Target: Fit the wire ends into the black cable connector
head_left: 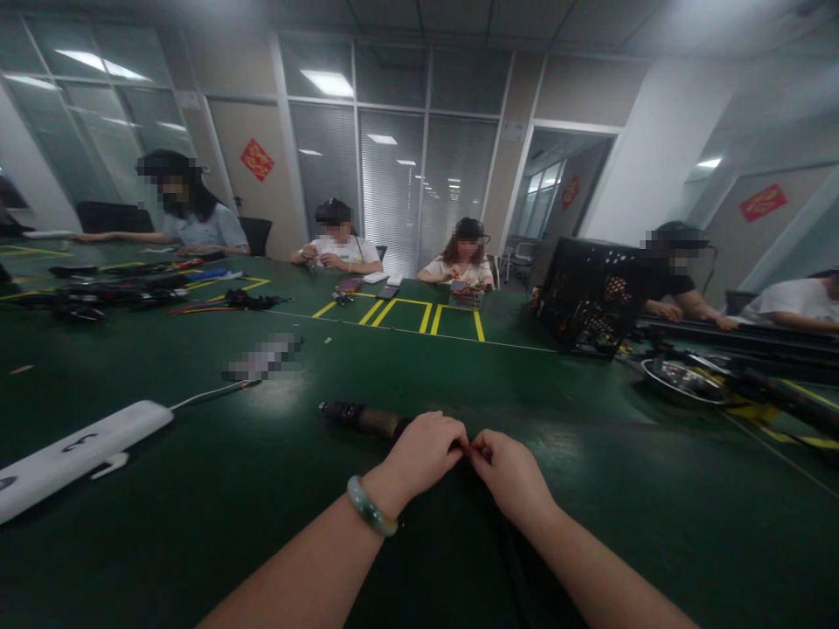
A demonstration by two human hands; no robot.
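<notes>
At the left near edge of the green tabletop (pixel 216 489) a white power strip (pixel 79 450) is seen, its cable running off toward the middle. Further right, near the middle of the near edge, a dark rod (pixel 364 418) lies flat, with a black cap at its left end and a brownish section beside it. Its right end is covered by the left hand (pixel 423 454), which is curled closed over it and carries a pale bracelet (pixel 370 507) at the wrist. The right hand (pixel 508 476) is brought up against the left, fingertips pinched shut and touching; what is nipped between them cannot be told.

The rod is judged stiff and fairly light, likely to roll on the smooth surface, and best taken around the brownish section. Toward the far right edge stand a black perforated crate (pixel 593 297) and a metal bowl (pixel 682 380), well apart from the hands.
</notes>
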